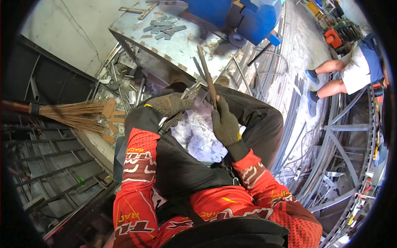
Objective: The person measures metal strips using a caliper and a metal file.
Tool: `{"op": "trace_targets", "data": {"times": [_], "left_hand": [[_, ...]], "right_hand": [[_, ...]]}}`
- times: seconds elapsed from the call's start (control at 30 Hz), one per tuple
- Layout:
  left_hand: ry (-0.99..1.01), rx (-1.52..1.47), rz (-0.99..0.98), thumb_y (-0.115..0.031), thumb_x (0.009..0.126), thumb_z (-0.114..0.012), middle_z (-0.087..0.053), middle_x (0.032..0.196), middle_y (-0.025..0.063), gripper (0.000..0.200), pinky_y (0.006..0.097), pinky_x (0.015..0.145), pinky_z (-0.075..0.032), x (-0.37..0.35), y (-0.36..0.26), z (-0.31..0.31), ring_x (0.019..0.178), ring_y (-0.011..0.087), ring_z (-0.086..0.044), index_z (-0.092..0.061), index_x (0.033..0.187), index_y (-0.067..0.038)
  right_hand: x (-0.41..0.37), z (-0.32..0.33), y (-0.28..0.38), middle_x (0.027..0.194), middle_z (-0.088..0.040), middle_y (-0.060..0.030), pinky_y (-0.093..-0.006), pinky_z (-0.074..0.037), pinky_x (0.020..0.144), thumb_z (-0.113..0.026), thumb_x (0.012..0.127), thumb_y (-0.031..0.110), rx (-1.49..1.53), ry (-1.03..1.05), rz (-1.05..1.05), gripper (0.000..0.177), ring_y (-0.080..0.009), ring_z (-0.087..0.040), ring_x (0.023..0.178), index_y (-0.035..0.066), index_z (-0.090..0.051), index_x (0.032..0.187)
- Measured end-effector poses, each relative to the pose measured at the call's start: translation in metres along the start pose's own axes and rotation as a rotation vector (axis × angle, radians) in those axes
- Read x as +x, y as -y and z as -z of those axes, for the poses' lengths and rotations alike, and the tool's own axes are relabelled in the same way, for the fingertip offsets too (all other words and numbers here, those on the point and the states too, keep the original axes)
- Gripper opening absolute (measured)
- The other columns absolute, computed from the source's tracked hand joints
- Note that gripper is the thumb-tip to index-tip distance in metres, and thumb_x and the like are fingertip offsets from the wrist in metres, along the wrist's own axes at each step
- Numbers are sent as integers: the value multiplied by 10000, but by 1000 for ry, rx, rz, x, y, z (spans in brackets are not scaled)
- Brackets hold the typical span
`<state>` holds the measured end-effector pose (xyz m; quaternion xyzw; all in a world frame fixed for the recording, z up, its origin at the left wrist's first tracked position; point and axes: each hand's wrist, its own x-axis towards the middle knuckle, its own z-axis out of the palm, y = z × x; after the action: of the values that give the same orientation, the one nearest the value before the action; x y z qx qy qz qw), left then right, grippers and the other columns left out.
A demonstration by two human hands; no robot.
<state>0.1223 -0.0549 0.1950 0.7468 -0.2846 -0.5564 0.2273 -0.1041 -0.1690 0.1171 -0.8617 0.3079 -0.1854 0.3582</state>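
Note:
My left hand, in a dark knitted glove, is closed around locking pliers between my knees. The jaws of the pliers are beside a small grey metal piece. My right hand, in a similar glove, grips the lower end of a brown metal rod that slants up and away from me. The rod crosses close to the plier jaws; whether they touch I cannot tell.
Flat metal pieces lie on a metal table ahead, beside a blue machine. A straw broom is at the left. Long metal bars cover the floor to the right, where another person's legs show.

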Motion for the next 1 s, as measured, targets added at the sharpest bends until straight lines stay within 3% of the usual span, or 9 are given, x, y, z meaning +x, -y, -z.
{"op": "trace_targets", "data": {"times": [0.13,0.23,0.37,0.43,0.53,0.63,0.7,0.8,1.0], "left_hand": [[-27,-191,-109,-523,990,-664,-660,869,95,479,371,551,-498,5,13,-14,621,176,-595,-667,1174,-81],[-53,-263,-171,-518,986,-675,-644,823,72,465,358,505,-473,8,13,-14,571,154,-564,-666,1145,-82],[-22,-89,-68,-518,961,-714,-631,746,55,473,346,485,-457,26,26,-7,538,166,-548,-661,1113,-73],[-40,-77,-92,-511,960,-719,-620,718,46,458,342,469,-448,25,23,-5,520,163,-538,-660,1100,-78],[30,-182,83,-505,960,-722,-636,779,58,461,358,546,-477,8,12,-3,604,165,-567,-665,1121,-77],[66,-114,41,-508,963,-717,-642,807,73,469,370,579,-490,29,29,-4,642,175,-584,-661,1106,-65],[-62,82,-215,-509,960,-718,-652,813,87,466,366,557,-500,51,49,-6,626,181,-600,-653,1075,-62],[-58,-47,-104,-510,957,-722,-654,797,87,462,363,487,-486,28,27,-9,542,193,-589,-641,1039,-63],[12,-268,45,-497,940,-750,-605,771,68,472,348,464,-483,6,14,-9,538,182,-578,-623,1085,-66]], "right_hand": [[-16,9,-8,994,-727,-288,-593,-554,719,-557,1032,218,41,-21,53,472,-508,-703,850,119,-456,1482],[29,8,3,1015,-730,-288,-587,-557,750,-557,1036,233,-4,29,16,457,-503,-705,893,114,-472,1468],[55,3,6,990,-724,-293,-600,-549,744,-543,1048,275,-34,2,108,447,-512,-699,881,118,-470,1461],[34,13,10,992,-723,-294,-600,-549,739,-560,1040,257,-13,82,54,463,-510,-702,876,108,-475,1470],[-15,14,-12,976,-725,-285,-587,-555,715,-579,1032,232,-2,49,99,488,-512,-699,850,98,-468,1487],[-3,14,-11,975,-724,-283,-597,-549,721,-577,1033,254,34,13,100,473,-512,-698,842,111,-470,1471],[35,11,-4,978,-719,-287,-608,-540,737,-560,1038,288,-18,69,81,449,-514,-697,865,129,-473,1449],[73,2,-2,961,-710,-303,-615,-531,748,-538,1044,305,-33,32,135,431,-529,-688,886,141,-464,1436],[36,26,-6,1055,-714,-294,-600,-539,772,-561,1042,295,92,11,44,502,-533,-686,932,147,-436,1506]]}}
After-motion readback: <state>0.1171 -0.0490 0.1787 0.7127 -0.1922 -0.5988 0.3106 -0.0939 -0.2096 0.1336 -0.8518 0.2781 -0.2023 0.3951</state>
